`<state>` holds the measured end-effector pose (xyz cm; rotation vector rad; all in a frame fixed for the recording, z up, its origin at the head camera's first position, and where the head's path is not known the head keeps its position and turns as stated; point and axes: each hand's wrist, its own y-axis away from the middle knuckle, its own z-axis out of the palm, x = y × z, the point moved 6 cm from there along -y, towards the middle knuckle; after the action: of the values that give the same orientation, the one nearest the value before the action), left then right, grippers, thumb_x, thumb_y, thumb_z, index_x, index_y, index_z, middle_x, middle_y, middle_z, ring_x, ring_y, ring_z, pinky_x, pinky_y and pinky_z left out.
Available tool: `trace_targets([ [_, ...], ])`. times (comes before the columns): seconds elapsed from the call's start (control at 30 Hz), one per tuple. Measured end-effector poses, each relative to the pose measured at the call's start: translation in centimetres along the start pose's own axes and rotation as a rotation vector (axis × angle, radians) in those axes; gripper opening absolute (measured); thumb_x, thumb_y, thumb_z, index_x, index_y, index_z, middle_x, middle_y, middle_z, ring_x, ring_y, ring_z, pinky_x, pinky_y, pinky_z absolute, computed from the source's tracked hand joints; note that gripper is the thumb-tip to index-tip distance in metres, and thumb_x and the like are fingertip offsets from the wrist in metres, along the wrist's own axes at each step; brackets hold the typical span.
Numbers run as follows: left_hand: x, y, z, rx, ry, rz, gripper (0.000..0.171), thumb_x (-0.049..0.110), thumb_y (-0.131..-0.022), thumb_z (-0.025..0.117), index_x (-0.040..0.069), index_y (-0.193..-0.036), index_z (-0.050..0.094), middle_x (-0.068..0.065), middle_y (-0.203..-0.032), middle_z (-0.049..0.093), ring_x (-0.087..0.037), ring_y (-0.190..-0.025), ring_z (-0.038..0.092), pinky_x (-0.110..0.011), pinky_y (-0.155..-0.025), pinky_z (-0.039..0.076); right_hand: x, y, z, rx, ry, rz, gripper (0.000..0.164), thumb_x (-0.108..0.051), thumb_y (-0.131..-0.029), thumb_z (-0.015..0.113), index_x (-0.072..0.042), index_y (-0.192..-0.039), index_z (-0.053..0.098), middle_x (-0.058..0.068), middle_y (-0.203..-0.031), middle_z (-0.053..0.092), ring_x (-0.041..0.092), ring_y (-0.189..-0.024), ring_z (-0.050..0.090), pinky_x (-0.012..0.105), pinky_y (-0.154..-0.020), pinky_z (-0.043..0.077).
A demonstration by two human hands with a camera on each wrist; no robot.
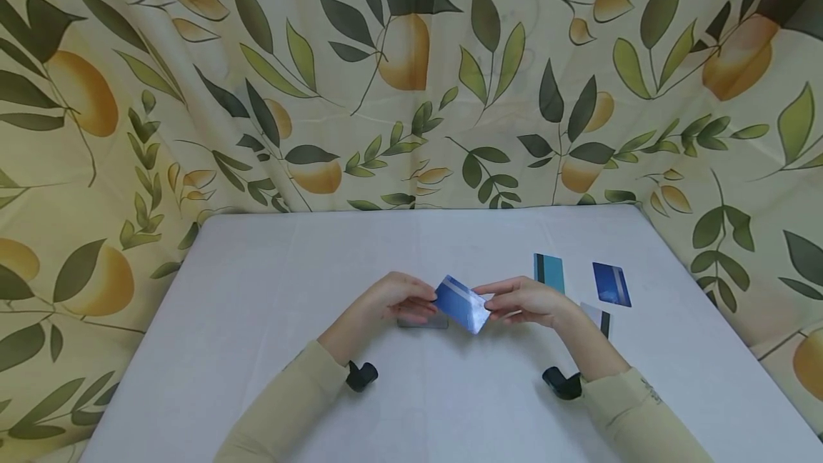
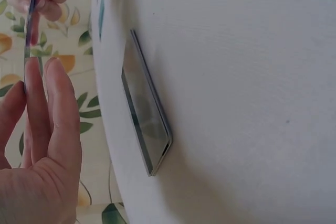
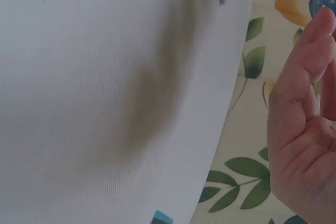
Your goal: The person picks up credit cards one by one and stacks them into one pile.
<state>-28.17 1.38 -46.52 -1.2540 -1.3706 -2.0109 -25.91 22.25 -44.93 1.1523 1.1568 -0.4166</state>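
A glossy blue card [image 1: 460,304] with a pale stripe is held tilted above the table between both hands. My left hand [image 1: 403,296] pinches its left end, thumb on one face and fingertips on the other, as the left wrist view shows. At the opposite end, the thumb and fingers of my right hand [image 1: 524,300] grip the card near its corner. Below the left hand lies a small stack of grey cards [image 2: 144,106], its top one reflective with a dark stripe. In the head view the left hand partly hides this stack.
To the right on the white-covered table [image 1: 289,256] lie a teal card [image 1: 549,272] with a black stripe, a dark blue card [image 1: 612,284] and a pale grey card [image 1: 596,319] partly behind the right wrist. A patterned curtain [image 1: 411,113] hangs along the far edge.
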Motion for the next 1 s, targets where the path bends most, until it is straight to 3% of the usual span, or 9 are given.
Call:
trace_targets([
  [0.17, -0.7, 0.1, -0.2, 0.026, 0.037, -0.012, 0.023, 0.007, -0.082, 0.066, -0.003, -0.102, 0.063, -0.013, -0.081, 0.069, -0.018, -0.069, 0.067, -0.035, -0.068, 0.057, -0.3, -0.2, 0.1, -0.003, 0.03, -0.041, 0.031, -0.013, -0.09, 0.055, -0.005, -0.119, 0.06, 0.002, -0.082, 0.068, 0.017, -0.077, 0.064, 0.024, -0.065, 0.052],
  [0.37, -1.1, 0.3, -0.8, 0.087, 0.136, 0.024, 0.028, 0.006, -0.083, 0.064, -0.004, -0.109, 0.061, -0.014, -0.084, 0.069, -0.018, -0.072, 0.067, -0.036, -0.07, 0.056, -0.9, -0.4, 0.2, 0.131, 0.037, -0.099, 0.046, -0.029, -0.091, 0.057, 0.0, -0.126, 0.051, 0.005, -0.101, 0.064, 0.017, -0.084, 0.063, 0.026, -0.073, 0.053],
  [0.57, -1.3, 0.6, -1.4, 0.155, 0.267, 0.078, 0.033, 0.006, -0.084, 0.063, -0.005, -0.115, 0.057, -0.013, -0.086, 0.069, -0.02, -0.077, 0.067, -0.037, -0.074, 0.056, -0.7, -0.7, 0.4, 0.29, -0.07, -0.075, 0.06, -0.041, -0.088, 0.057, -0.001, -0.132, 0.045, 0.011, -0.107, 0.062, 0.017, -0.087, 0.065, 0.027, -0.076, 0.054],
  [1.0, -1.6, 1.7, -2.3, 0.235, 0.391, 0.157, 0.031, 0.003, -0.086, 0.06, -0.007, -0.115, 0.055, -0.01, -0.082, 0.068, -0.019, -0.078, 0.067, -0.036, -0.074, 0.056, 0.3, -1.6, 3.1, 0.39, -0.296, -0.039, 0.057, -0.035, -0.086, 0.063, 0.0, -0.129, 0.048, 0.006, -0.099, 0.067, 0.023, -0.092, 0.066, 0.029, -0.075, 0.055],
])
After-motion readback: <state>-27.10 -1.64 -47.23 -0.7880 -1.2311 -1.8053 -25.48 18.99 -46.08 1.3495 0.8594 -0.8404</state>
